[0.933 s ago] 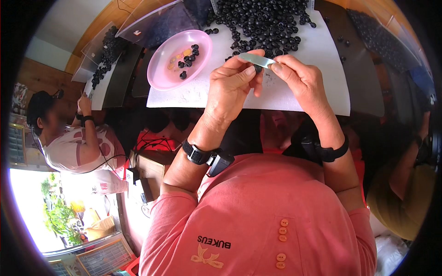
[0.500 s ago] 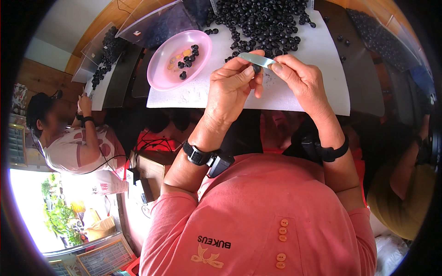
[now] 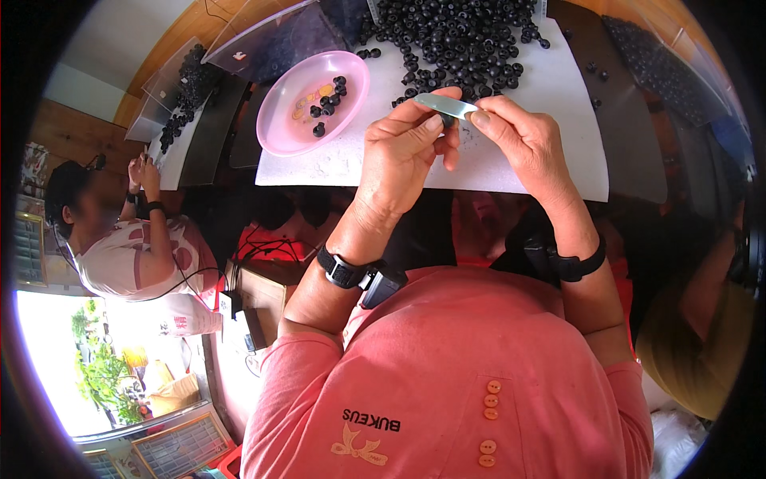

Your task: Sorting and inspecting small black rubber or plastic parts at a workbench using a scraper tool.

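My left hand (image 3: 396, 160) pinches a small round black part (image 3: 448, 120) between thumb and fingers, most of it covered by them. In my right hand (image 3: 523, 148) is a flat, shiny knife blade (image 3: 443, 104); the grip is closed near its right end. The blade lies across the top of the black part, and its left end reaches over my left fingertips. Just beyond both hands spreads a heap of black ring-shaped parts (image 3: 459, 48). To the left, a pink plate (image 3: 272, 128) carries several similar parts.
A white sheet (image 3: 558, 152) covers the dark table (image 3: 638, 152) under my hands. Clear plastic panels (image 3: 275, 44) stand at the back left. On the left another person (image 3: 144, 255) works at a second heap of black parts (image 3: 187, 96). Someone's sleeve (image 3: 686, 359) shows at the right.
Both hands keep nearly the same pose, with the blade tilted very slightly against the black part. At the left, the other person's hands have shifted a little.
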`<state>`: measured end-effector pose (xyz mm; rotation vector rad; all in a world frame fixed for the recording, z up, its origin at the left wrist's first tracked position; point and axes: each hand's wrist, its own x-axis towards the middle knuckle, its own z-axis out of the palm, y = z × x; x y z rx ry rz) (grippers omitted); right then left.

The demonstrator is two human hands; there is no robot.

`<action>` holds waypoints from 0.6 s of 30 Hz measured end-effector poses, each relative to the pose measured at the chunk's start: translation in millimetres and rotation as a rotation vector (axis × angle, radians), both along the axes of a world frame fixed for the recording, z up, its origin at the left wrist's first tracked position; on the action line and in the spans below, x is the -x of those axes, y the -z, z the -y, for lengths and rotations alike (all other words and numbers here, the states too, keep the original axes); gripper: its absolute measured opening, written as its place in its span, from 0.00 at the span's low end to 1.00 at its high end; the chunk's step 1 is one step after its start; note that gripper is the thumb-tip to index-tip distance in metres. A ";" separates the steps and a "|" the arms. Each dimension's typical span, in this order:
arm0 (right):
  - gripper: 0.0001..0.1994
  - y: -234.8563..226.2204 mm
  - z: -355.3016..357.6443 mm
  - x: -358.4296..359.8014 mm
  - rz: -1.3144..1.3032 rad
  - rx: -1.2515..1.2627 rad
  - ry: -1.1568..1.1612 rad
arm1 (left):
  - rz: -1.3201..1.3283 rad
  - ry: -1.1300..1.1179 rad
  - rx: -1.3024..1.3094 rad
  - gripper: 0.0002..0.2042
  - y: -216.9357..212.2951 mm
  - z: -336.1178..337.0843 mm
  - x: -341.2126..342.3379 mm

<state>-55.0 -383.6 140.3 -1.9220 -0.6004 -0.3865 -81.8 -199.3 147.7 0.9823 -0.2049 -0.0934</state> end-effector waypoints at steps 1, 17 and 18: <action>0.12 0.4 0.2 -0.5 0.008 0.010 0.000 | 0.003 -0.008 -0.009 0.15 -0.4 -0.6 0.2; 0.10 1.9 -0.9 -0.7 0.038 0.010 -0.016 | -0.025 -0.060 -0.016 0.13 -0.9 2.4 2.7; 0.10 3.1 -1.7 -0.7 0.080 0.016 -0.016 | -0.025 -0.060 -0.016 0.13 0.6 2.5 2.0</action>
